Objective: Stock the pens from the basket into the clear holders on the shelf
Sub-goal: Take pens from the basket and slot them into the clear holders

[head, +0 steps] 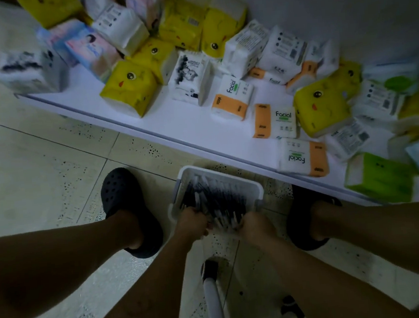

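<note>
- Pens (214, 199), thin, with dark barrels and pale ends, lie heaped in a white plastic basket (230, 178) with slotted walls.
- The basket stands on the pale speckled floor tiles (52, 172), just in front of the edge of a low white shelf board (174, 121).
- The left hand (192, 221) reaches into the near left corner of the basket. Its fingers are curled down into the heap and closed on a bunch of pens.
- The right hand (256, 224) is at the near right corner, its fingers clamped round another bunch.
- The two hands are apart, with a fan of pale pen ends showing between them.
- Both hands work at the near end of the basket, and the rest of the heap lies beyond the knuckles, toward the shelf.
- Blur hides how many pens each hand holds.
- A black perforated clog on the left foot (129, 209) and its pair on the right foot (307, 221) stand on either side of the basket.
- The shelf board runs slantwise across the view and carries a jumble of soft tissue packs.
- Among them are yellow packs with a chick face (131, 87), white-and-orange packs printed "Facial" (233, 96) and a green pack (379, 177).
- A white tube with a dark end cap (212, 285) stands on the floor between the forearms, on the near side of the basket.
</note>
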{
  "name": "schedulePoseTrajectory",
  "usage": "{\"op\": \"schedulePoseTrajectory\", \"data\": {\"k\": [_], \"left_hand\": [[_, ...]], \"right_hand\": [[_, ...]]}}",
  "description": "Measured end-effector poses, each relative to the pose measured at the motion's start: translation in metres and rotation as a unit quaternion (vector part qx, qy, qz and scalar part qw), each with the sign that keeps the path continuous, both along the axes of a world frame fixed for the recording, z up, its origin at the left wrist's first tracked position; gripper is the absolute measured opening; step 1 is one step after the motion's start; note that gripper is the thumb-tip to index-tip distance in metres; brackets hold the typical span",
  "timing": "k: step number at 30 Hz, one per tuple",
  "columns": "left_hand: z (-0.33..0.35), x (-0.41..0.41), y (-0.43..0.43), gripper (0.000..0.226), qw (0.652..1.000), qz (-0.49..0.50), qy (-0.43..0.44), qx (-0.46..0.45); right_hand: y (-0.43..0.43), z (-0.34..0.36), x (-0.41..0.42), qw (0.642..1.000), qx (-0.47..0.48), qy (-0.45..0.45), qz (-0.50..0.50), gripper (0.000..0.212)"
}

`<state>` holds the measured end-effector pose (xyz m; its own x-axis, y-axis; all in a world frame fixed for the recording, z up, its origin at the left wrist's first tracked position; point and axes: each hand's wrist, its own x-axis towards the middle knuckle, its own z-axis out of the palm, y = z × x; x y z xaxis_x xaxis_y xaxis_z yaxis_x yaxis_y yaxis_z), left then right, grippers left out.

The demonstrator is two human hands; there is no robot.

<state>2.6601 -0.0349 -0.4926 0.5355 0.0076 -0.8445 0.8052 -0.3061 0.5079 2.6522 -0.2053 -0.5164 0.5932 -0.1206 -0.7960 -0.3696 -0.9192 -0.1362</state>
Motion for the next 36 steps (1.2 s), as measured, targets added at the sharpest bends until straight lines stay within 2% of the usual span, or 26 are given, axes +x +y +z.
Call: {"op": "schedulePoseTrajectory", "data": {"k": [6, 10, 12, 14, 16, 18, 21, 23, 26, 28, 32, 34, 36], "left_hand": [[0.024, 0.001, -0.017, 0.022, 0.999, -0.021, -0.049, 0.005], [0.054, -0.004, -0.025, 0.027, 0.994, -0.022, -0.095, 0.043], [0.070, -0.005, -0.029, 0.038, 0.985, -0.059, -0.141, 0.073], [0.082, -0.005, -0.032, 0.038, 0.970, -0.118, -0.183, 0.104], [0.098, -0.005, -0.035, 0.029, 0.963, -0.117, -0.213, 0.113], [0.112, -0.008, -0.037, 0.019, 0.964, -0.085, -0.232, 0.094], [0.135, -0.011, -0.036, 0.019, 0.966, -0.052, -0.245, 0.068], [0.153, -0.011, -0.035, 0.020, 0.958, -0.029, -0.279, 0.057], [0.185, -0.003, -0.035, 0.022, 0.935, -0.020, -0.352, 0.048], [0.212, 0.006, -0.036, 0.021, 0.927, 0.014, -0.375, 0.019], [0.270, 0.024, -0.046, 0.013, 0.908, 0.084, -0.402, -0.083], [0.301, 0.029, -0.054, 0.009, 0.891, 0.096, -0.429, -0.114], [0.332, 0.031, -0.063, 0.009, 0.872, 0.089, -0.459, -0.144]], "right_hand": [[-0.012, 0.045, 0.002, 0.990, 0.044, -0.070, -0.117, 0.017], [-0.020, 0.085, -0.011, 0.978, 0.121, -0.050, -0.165, 0.010], [-0.020, 0.106, -0.017, 0.972, 0.150, -0.027, -0.178, 0.013], [-0.021, 0.121, -0.018, 0.974, 0.145, -0.032, -0.171, 0.018], [-0.023, 0.132, -0.017, 0.971, 0.134, -0.059, -0.188, 0.020], [-0.026, 0.140, -0.016, 0.959, 0.133, -0.123, -0.217, 0.024], [-0.029, 0.155, -0.017, 0.943, 0.154, -0.208, -0.210, 0.031], [-0.028, 0.171, -0.016, 0.921, 0.223, -0.234, -0.219, 0.033], [-0.023, 0.200, -0.011, 0.858, 0.365, -0.243, -0.267, 0.027], [-0.018, 0.226, -0.007, 0.824, 0.420, -0.252, -0.286, 0.024], [-0.020, 0.287, 0.002, 0.795, 0.431, -0.334, -0.265, 0.022], [-0.026, 0.319, 0.004, 0.782, 0.416, -0.393, -0.246, 0.026], [-0.032, 0.349, 0.005, 0.757, 0.412, -0.457, -0.219, 0.020]]}}
